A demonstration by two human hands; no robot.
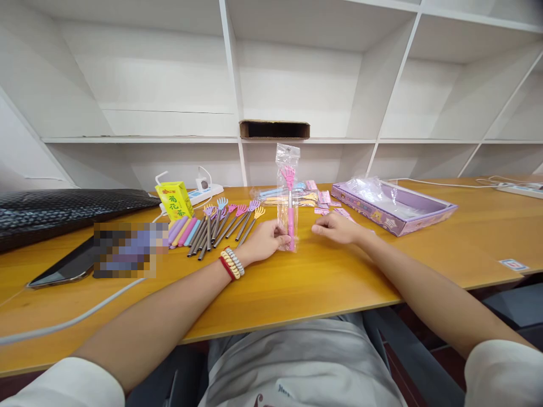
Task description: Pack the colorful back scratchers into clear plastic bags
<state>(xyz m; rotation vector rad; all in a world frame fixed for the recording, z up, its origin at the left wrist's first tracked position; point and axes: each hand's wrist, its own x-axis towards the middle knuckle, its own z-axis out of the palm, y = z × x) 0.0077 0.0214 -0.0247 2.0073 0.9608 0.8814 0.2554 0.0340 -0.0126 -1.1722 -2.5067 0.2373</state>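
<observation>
A pink hand-shaped scratcher (291,217) stands upright inside a clear plastic bag, and my left hand (267,240) pinches it near the lower end. My right hand (337,227) rests just right of the bag with its fingers curled together; whether anything is in them is hidden. Left of my left hand lie several metal rods with coloured hand-shaped heads (218,226), beside several pastel handles (184,232). Behind the held bag are more bagged pieces, blue and yellow (307,198), and pink cards (324,198).
At the right sits a purple tray box (399,226) with clear plastic in it. A yellow drink carton (175,200), a power strip (206,194), a dark phone (65,263) and a white cable (80,319) are on the left. White shelves with a cardboard box (275,130) rise behind.
</observation>
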